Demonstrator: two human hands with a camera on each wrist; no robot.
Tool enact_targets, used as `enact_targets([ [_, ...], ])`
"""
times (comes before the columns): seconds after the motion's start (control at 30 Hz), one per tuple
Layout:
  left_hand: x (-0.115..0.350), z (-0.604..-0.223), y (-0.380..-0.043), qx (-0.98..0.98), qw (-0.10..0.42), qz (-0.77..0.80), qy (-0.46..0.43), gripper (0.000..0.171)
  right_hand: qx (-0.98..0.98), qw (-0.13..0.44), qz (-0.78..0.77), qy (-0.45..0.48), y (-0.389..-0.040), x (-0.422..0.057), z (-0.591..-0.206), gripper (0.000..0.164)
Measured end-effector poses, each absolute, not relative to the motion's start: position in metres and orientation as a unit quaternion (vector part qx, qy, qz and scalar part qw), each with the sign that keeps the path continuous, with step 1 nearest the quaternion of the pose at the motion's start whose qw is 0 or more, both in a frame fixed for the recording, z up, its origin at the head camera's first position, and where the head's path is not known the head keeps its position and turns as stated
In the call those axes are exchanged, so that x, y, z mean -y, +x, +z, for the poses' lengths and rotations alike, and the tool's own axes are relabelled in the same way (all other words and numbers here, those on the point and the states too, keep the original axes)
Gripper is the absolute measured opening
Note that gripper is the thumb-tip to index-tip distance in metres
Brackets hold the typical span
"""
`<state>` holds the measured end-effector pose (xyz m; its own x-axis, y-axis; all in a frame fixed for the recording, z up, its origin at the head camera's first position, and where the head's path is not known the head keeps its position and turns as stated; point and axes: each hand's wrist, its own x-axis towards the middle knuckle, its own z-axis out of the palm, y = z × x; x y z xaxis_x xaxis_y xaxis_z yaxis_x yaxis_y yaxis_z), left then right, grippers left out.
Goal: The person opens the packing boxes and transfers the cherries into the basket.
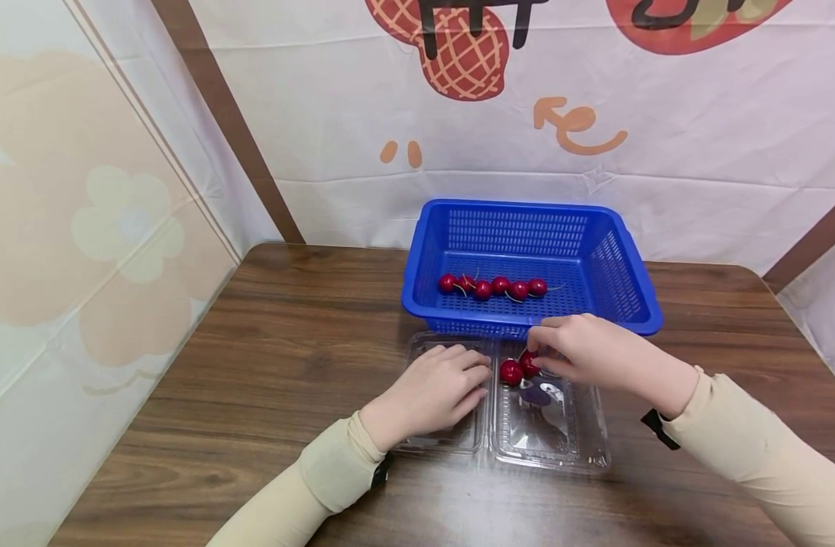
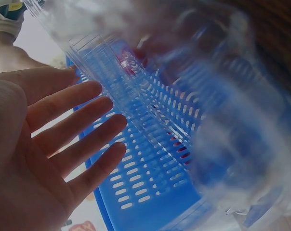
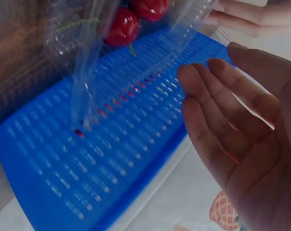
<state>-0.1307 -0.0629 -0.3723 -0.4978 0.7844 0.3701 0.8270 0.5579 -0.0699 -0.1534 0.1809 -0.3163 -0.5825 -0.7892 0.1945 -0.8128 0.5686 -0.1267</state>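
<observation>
A clear plastic clamshell box [image 1: 581, 448] lies unfolded on the table, with two red cherries [image 1: 510, 372] near the far end of its right half. My right hand [image 1: 584, 353] hovers over that end, fingertips close to the farther cherry [image 3: 122, 27]. In the right wrist view its fingers are loosely bent, apart from the fruit, with nothing between them. The left hand [image 1: 434, 391] lies over the box's left half, hiding part of it. Its fingers [image 2: 87, 113] are spread and fairly straight at the plastic edge in the left wrist view.
Just behind the box stands a blue perforated basket [image 1: 410, 300]. Inside, a row of several cherries with stems [image 1: 483, 289] lies toward its near left side. The brown wooden table [image 1: 287, 365] reaches back to a printed cloth wall [image 1: 335, 114].
</observation>
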Motion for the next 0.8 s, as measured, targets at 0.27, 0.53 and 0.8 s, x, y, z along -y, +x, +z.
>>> enact_targets([
  [0.27,0.063,-0.372,-0.130,0.864,0.182,-0.059,-0.467,0.023,0.881,0.050,0.091,0.461,-0.154,-0.176,-0.332,0.009],
  [0.53,0.062,-0.373,-0.131,0.866,0.178,-0.059,-0.463,0.023,0.884,0.038,0.083,0.459,-0.157,-0.174,-0.345,0.011],
  [0.8,0.062,-0.372,-0.130,0.867,0.175,-0.057,-0.463,0.024,0.883,0.045,0.077,0.461,-0.162,-0.173,-0.359,0.021],
])
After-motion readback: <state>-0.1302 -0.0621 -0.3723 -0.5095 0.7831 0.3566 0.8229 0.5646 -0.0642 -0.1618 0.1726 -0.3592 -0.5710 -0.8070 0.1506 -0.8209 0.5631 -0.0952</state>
